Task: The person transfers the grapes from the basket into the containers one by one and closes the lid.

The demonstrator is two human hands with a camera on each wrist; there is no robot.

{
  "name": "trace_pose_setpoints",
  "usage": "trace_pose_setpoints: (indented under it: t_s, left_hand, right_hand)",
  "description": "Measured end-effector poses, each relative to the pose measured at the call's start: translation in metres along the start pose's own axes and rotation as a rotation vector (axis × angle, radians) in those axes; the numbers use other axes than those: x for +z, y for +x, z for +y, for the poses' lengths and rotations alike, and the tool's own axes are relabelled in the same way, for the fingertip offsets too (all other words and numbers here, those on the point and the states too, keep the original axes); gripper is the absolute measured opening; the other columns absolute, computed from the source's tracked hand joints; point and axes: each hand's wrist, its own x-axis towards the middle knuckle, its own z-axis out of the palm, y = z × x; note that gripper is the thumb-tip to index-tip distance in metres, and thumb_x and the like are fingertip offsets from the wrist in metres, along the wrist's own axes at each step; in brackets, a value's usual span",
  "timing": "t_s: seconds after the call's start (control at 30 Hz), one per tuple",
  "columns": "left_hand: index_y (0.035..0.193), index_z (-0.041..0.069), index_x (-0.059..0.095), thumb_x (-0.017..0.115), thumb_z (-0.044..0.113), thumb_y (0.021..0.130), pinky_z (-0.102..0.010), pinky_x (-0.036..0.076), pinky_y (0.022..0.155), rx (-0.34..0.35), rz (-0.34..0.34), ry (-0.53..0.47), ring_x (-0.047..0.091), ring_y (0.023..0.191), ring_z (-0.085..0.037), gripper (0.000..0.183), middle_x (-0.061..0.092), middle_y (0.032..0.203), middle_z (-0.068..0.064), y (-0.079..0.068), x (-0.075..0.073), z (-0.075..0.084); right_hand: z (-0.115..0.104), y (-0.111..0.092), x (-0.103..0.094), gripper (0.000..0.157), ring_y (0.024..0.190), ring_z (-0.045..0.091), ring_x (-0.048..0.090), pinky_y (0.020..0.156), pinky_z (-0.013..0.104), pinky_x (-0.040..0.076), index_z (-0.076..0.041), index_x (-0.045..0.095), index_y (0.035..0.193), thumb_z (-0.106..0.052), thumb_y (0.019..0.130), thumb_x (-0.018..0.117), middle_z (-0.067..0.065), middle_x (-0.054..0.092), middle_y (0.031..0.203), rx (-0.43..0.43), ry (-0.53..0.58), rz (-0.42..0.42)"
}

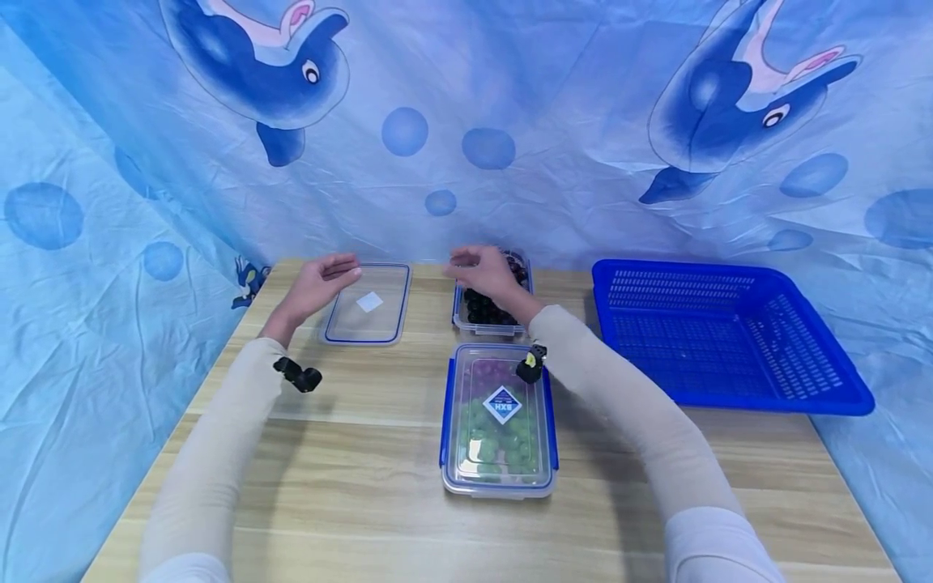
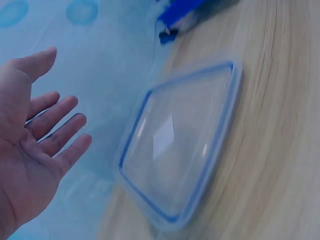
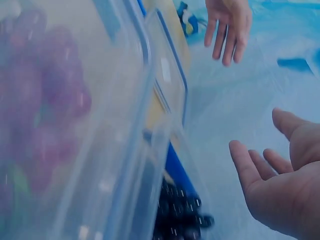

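My left hand (image 1: 322,283) hovers over the left edge of a clear lid with a blue seal (image 1: 389,312), its fingers spread and holding nothing. The lid lies flat on the table and bears a white diamond label. My right hand (image 1: 487,271) is above an uncovered clear container (image 1: 490,329) of dark grapes (image 1: 483,310), overlapping it in the head view. In the right wrist view the right hand's fingers (image 3: 245,162) are loosely bent around nothing. Nearer to me stands a lidded container (image 1: 466,486) with green grapes and reddish ones behind them, seen through its lid.
A blue plastic basket (image 1: 729,401) with slotted walls stands at the right of the wooden table (image 1: 350,502). Behind and to the left hangs a blue curtain (image 1: 554,210) printed with dolphins. The lidded container has blue side clips.
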Motion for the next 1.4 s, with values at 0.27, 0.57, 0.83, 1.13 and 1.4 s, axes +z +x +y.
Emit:
trace_pose_setpoints:
  t_s: [0.27,0.57,0.83,1.13,1.4]
  left_hand:
    - [0.154,-0.009,0.035,0.060,0.021,0.104,-0.059,0.036,0.117,-0.059,-0.018,0.022,0.038,0.143,-0.048,0.063,0.040,0.155,-0.033,-0.016,-0.014,0.008]
    - [0.154,-0.005,0.037,0.063,0.025,0.103,-0.056,0.037,0.118,-0.130,-0.014,0.027,0.037,0.145,-0.044,0.065,0.038,0.158,-0.028,-0.002,-0.019,-0.040]
    - [0.156,-0.004,0.034,0.063,0.026,0.104,-0.057,0.038,0.117,-0.143,-0.015,0.042,0.036,0.145,-0.045,0.067,0.036,0.160,-0.027,-0.007,-0.020,-0.057]
    - [0.158,-0.006,0.026,0.058,0.025,0.106,-0.053,0.038,0.118,-0.203,-0.050,0.027,0.033,0.147,-0.044,0.069,0.032,0.161,-0.030,-0.006,-0.019,-0.075]
    - [0.155,-0.009,0.031,0.060,0.012,0.104,-0.012,0.052,0.091,-0.208,-0.028,-0.042,0.040,0.143,-0.043,0.062,0.036,0.158,-0.030,-0.007,-0.014,-0.079]
  right_hand:
    - [-0.003,0.011,0.049,0.049,0.124,0.042,0.060,0.103,0.047,0.056,0.004,0.055,0.141,-0.010,0.097,0.071,0.024,0.060,0.135,0.187,0.197,-0.006]
    - [0.005,0.024,0.083,0.058,0.134,0.043,0.052,0.108,0.049,0.051,0.008,0.048,0.145,-0.010,0.096,0.072,0.023,0.051,0.146,0.248,0.248,0.008]
    - [0.016,0.027,0.098,0.064,0.135,0.041,0.051,0.113,0.049,0.047,0.007,0.040,0.151,-0.006,0.097,0.070,0.024,0.046,0.152,0.330,0.267,0.001]
    - [0.024,0.034,0.108,0.074,0.130,0.037,0.053,0.113,0.049,0.047,0.003,0.024,0.159,0.002,0.098,0.064,0.018,0.028,0.166,0.434,0.291,-0.087]
    - [0.026,0.034,0.110,0.071,0.139,0.041,0.047,0.111,0.047,0.049,0.007,0.026,0.157,0.006,0.097,0.063,0.024,0.035,0.160,0.457,0.303,-0.060]
